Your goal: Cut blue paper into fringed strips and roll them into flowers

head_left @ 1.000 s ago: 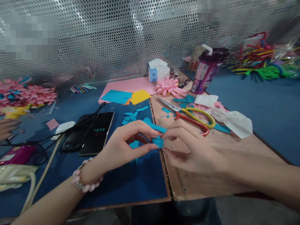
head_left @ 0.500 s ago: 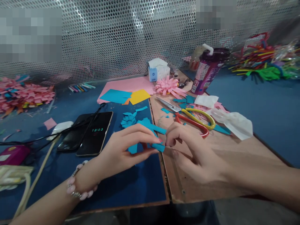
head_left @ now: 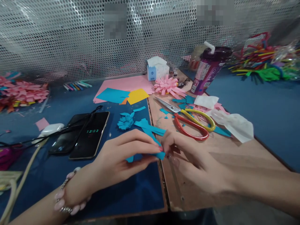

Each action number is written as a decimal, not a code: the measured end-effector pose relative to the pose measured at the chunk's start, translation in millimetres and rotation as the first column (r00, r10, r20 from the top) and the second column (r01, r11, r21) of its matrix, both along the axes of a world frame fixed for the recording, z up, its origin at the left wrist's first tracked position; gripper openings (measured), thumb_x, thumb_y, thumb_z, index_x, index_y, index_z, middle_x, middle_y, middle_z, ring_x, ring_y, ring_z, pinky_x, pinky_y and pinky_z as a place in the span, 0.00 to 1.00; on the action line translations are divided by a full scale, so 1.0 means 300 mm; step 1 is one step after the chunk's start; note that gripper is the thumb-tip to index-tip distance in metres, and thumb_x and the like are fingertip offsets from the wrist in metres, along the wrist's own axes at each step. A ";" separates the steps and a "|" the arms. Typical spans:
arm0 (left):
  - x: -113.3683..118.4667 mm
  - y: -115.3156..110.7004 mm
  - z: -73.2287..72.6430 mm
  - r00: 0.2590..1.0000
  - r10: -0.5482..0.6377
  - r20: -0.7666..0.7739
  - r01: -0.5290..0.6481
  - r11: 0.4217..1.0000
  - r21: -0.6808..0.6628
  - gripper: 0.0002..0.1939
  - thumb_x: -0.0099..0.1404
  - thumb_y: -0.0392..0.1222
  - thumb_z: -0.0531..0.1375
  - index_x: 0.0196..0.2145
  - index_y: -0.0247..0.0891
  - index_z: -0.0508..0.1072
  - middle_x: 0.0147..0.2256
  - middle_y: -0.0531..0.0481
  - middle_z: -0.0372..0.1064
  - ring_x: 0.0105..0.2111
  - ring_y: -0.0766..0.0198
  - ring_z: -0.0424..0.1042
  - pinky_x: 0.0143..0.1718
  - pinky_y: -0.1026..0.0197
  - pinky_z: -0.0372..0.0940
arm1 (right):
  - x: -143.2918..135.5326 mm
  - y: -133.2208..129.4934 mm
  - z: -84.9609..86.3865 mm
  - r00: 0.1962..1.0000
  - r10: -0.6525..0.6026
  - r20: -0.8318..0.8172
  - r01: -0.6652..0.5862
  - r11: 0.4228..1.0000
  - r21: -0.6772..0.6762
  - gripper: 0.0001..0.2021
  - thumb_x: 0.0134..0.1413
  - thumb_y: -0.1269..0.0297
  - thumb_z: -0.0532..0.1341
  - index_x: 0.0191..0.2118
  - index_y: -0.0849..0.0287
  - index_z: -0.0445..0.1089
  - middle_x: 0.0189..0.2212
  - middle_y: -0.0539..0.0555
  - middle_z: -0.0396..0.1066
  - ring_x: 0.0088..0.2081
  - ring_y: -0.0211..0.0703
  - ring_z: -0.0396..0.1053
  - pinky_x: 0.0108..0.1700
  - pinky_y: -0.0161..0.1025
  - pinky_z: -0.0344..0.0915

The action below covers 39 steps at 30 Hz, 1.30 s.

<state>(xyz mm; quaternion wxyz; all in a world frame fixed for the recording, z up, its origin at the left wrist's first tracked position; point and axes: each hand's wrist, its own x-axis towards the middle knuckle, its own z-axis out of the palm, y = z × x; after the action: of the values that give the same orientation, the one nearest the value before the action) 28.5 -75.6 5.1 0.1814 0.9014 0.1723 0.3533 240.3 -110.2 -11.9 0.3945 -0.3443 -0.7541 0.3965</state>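
My left hand point(head_left: 131, 151) pinches a blue paper strip point(head_left: 161, 155) between thumb and fingertips. At the strip's right end, my right hand point(head_left: 189, 159) has its fingers curled in, thumb and forefinger closing on the tip; the exact contact is partly hidden. More blue paper strips point(head_left: 152, 128) lie just behind my hands, partly covered by them. A small blue paper flower point(head_left: 126, 121) rests on the blue board beyond my left hand. Scissors point(head_left: 191, 120) with one yellow and one red handle lie beyond my right hand, blades apart.
Two phones point(head_left: 90, 137) with black cables lie at left. Coloured paper sheets point(head_left: 112, 95), a pink paper flower point(head_left: 167, 85) and a tissue box point(head_left: 158, 70) are farther back. A purple cup point(head_left: 208, 70) with a straw stands right of them. Crumpled tissue point(head_left: 236, 123) and scraps lie near the scissors.
The strip's held end sits slightly lower, and my right fingertips have come closer to it. The view has shifted a little; the objects on the table stay where they were.
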 end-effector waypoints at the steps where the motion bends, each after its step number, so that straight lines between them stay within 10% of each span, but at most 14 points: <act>1: 0.000 0.000 0.000 1.000 -0.002 -0.002 0.002 1.000 -0.004 0.13 0.58 0.29 0.63 0.42 0.38 0.73 0.37 0.48 0.73 0.37 0.67 0.74 0.38 0.67 0.72 | 0.000 -0.001 0.000 1.000 0.002 0.000 -0.002 1.000 -0.010 0.06 0.50 0.76 0.53 0.33 0.58 0.61 0.29 0.51 0.64 0.30 0.37 0.61 0.30 0.35 0.62; 9: -0.002 -0.003 0.004 1.000 -0.007 0.005 0.007 1.000 -0.028 0.13 0.58 0.29 0.64 0.41 0.37 0.73 0.37 0.47 0.73 0.38 0.67 0.74 0.39 0.68 0.71 | 0.000 -0.006 -0.012 0.998 0.041 -0.045 -0.043 0.998 -0.047 0.06 0.53 0.74 0.57 0.36 0.57 0.61 0.32 0.51 0.62 0.32 0.37 0.62 0.32 0.35 0.65; 20: -0.006 -0.001 0.000 1.000 -0.023 0.012 0.023 0.999 -0.046 0.14 0.58 0.28 0.64 0.42 0.35 0.73 0.39 0.47 0.74 0.38 0.68 0.75 0.40 0.69 0.71 | 0.037 0.061 -0.016 0.994 0.103 0.037 -0.110 0.949 0.294 0.16 0.49 0.56 0.68 0.37 0.59 0.64 0.31 0.50 0.64 0.31 0.35 0.62 0.31 0.33 0.61; 24: -0.002 -0.006 0.002 0.999 -0.037 0.019 0.038 0.998 -0.040 0.14 0.57 0.27 0.64 0.41 0.34 0.73 0.38 0.47 0.74 0.38 0.68 0.74 0.40 0.69 0.71 | 0.059 0.104 0.001 0.986 -0.148 0.074 0.101 0.892 0.440 0.06 0.61 0.65 0.55 0.34 0.60 0.64 0.27 0.50 0.64 0.28 0.35 0.62 0.30 0.35 0.60; 29: -0.024 0.005 0.023 0.998 -0.012 0.056 0.013 1.000 -0.023 0.15 0.56 0.26 0.65 0.42 0.36 0.73 0.38 0.48 0.74 0.37 0.67 0.75 0.38 0.67 0.73 | 0.180 0.270 0.043 0.764 -0.544 0.347 0.240 0.738 0.630 0.05 0.58 0.67 0.56 0.37 0.58 0.68 0.33 0.54 0.71 0.37 0.45 0.67 0.40 0.41 0.63; 39: -0.135 0.112 0.066 0.856 0.397 0.331 -0.403 0.914 -0.056 0.13 0.57 0.29 0.64 0.39 0.41 0.75 0.37 0.50 0.74 0.36 0.63 0.74 0.34 0.60 0.72 | 0.216 0.345 -0.025 0.353 -0.557 0.752 0.099 0.821 0.562 0.19 0.58 0.54 0.55 0.40 0.66 0.71 0.38 0.65 0.72 0.44 0.56 0.67 0.44 0.47 0.62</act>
<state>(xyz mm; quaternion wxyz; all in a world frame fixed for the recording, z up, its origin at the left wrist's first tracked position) -11.8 -42.0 24.9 0.1237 0.7740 0.3197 0.5325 305.1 -6.8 -19.4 0.0699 -0.5540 -0.8219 -0.1124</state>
